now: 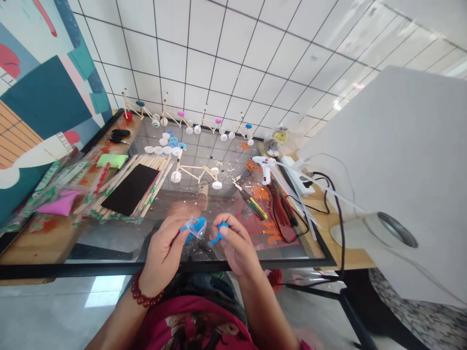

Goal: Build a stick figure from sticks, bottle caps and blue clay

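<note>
Near the front edge of the glass-topped table, my left hand (164, 249) is closed on a small clear plastic bag (200, 232) with blue modelling clay (191, 227) in it. Close beside it on the right, my right hand (236, 244) pinches a separate lump of blue clay (221, 232), with a thin strand hanging from it. The two hands are apart. Beyond them stands a small stick tricycle (195, 168) with white bottle-cap wheels and no clay seat on it.
Several stick tricycles (211, 125) with coloured seats line the wall. Loose bottle caps (167, 150) lie before them. Wooden sticks, a black sheet (130, 188) and bagged pink clay (62, 202) are left. A glue gun (265, 167), utility knife (258, 207) and cables are right.
</note>
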The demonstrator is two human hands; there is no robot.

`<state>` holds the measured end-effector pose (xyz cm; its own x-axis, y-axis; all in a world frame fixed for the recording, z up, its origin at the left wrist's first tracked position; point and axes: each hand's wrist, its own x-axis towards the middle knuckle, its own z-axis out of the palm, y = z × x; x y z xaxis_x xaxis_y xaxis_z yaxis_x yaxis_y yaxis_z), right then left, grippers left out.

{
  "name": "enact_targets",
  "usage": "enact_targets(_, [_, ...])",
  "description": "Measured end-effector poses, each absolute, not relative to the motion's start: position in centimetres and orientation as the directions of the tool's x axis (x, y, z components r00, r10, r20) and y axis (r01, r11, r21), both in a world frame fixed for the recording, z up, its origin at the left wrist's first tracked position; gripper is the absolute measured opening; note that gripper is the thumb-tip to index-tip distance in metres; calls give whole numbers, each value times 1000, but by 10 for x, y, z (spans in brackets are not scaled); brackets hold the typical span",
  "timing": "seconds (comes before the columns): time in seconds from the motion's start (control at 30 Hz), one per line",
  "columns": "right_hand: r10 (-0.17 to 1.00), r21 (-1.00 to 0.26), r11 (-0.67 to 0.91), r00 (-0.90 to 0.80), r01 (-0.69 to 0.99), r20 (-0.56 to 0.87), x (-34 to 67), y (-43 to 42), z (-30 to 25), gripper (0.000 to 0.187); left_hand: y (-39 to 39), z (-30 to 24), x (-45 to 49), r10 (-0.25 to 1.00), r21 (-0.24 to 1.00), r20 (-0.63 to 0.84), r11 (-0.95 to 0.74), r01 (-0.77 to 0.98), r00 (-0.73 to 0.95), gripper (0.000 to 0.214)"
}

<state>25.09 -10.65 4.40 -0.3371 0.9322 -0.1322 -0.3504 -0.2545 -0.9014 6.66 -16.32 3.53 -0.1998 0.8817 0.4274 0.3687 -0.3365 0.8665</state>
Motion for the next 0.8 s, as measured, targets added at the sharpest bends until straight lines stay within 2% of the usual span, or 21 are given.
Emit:
enact_targets(0.17, [924, -990, -128, -369, -53, -100, 247, -111, 41, 40, -163, 31, 62, 737, 608, 671, -486, 628, -79, 26])
enact_targets(0.3, [936, -996, -91, -342, 5, -87, 247, -111, 42, 41, -164, 27, 64, 704, 515, 710, -497, 698, -23, 30])
enact_targets(0.37, [947, -996, -92, -311, -22, -81, 248, -111, 41, 42, -166, 26, 68, 745, 571, 665, -462, 679, -52, 31])
enact_targets(0.47, [944, -986, -119, -320, -113, -78, 249, -111, 41, 38, -168, 23, 72, 852, 748, 498, -327, 578, -162, 39])
enact_targets(0.53, [934, -966, -156, -347, -204, -78, 248, -112, 42, 39, -166, 22, 71, 890, 823, 397, -239, 515, -222, 41])
enact_targets(0.7, [946, -926, -192, -314, -325, -86, 241, -110, 45, 34, -153, 13, 61, 893, 813, 378, -193, 549, -245, 34])
enact_targets(0.8, [953, -923, -179, -294, -342, -76, 239, -108, 45, 33, -152, 5, 55, 897, 812, 359, -165, 560, -256, 41])
